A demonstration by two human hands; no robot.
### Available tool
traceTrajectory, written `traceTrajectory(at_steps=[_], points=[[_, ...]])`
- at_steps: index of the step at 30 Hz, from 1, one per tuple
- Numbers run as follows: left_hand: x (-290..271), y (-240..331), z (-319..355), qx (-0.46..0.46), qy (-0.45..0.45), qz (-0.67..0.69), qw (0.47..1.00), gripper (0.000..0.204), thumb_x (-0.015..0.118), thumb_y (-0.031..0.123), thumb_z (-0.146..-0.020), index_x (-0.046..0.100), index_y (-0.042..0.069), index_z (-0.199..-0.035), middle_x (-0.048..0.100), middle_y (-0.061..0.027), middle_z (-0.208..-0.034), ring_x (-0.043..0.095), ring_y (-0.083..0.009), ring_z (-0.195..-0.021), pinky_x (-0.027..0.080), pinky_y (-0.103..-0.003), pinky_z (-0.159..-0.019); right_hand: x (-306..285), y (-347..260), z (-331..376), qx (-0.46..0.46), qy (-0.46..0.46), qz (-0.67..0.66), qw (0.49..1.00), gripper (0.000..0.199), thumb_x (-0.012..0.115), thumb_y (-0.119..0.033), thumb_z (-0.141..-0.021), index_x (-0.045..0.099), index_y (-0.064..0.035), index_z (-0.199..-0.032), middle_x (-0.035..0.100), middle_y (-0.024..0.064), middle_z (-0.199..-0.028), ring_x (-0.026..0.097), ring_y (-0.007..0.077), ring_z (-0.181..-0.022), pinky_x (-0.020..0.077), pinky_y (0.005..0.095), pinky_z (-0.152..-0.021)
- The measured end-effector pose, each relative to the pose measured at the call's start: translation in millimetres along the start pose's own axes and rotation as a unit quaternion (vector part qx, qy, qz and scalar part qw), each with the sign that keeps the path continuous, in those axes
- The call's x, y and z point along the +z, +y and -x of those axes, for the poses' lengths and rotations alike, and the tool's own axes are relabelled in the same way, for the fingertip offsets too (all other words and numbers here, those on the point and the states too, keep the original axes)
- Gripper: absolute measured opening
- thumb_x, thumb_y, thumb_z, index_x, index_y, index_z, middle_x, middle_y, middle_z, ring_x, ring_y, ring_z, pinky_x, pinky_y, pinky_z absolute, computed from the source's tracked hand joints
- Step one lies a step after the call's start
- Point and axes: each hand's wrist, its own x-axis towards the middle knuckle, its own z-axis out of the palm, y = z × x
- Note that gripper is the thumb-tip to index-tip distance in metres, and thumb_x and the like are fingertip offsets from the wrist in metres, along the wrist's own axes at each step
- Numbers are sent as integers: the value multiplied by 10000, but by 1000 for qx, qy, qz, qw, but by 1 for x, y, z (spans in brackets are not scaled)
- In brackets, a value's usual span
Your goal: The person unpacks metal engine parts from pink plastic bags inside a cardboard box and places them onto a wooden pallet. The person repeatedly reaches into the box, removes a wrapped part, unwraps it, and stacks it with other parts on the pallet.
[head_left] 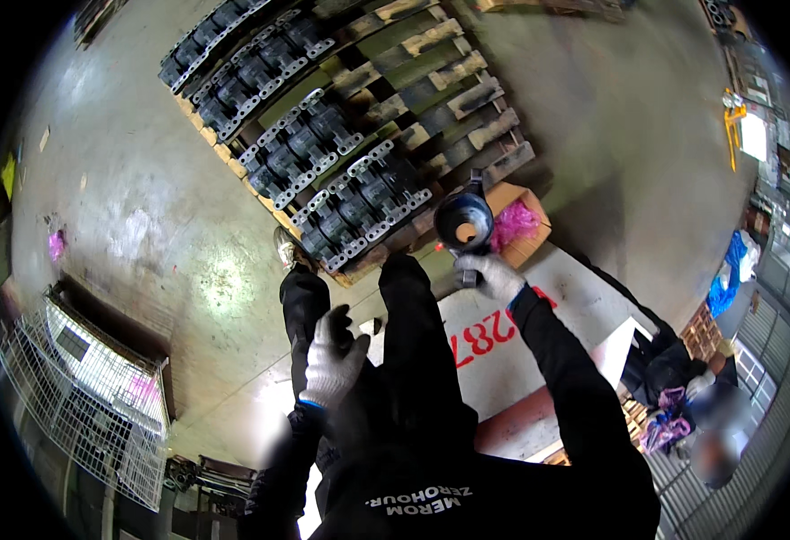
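My right hand (496,277), in a pale glove with a dark sleeve behind it, grips the lower lug of a black round metal housing (453,212). The housing has a wide opening and another lug at its far end. It hangs over the near edge of an open cardboard box (534,239) with pink plastic wrap (515,223) inside. Above my left thigh, my left hand (332,364) is gloved with dark fingertips; its fingers are apart and it holds nothing.
Ahead, a wooden pallet (456,110) bears rows of black cast-metal parts with drilled flanges (359,209). A white surface with red markings (539,310) stands to my right. A wire cage (80,396) is at the left. Another person (656,369) is at the lower right.
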Motion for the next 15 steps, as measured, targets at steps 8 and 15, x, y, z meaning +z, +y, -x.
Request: traceTrajectory(at_steps=[8,15], points=[[68,-75,-23,-145,-11,66,987,568,747,78,-853,521,58,-1374,669,-108,-1127,643,-169,-961,539,-307,-861,-41,-84,-159,-90,193,320,923,939,848,-41,-596,314,14,-1366,624,132,-1039,659,183,-787,579,320,-607],[88,-119,-49,-196,-14,88,977,532,753,161,-854,548,44,-1330,683,-123,-1095,686,-216,-917,557,-347,-843,15,-130,-246,-124,223,470,845,1222,864,-182,-582,141,89,-1530,403,329,-1501,420,385,-1406,365,376,-1162]])
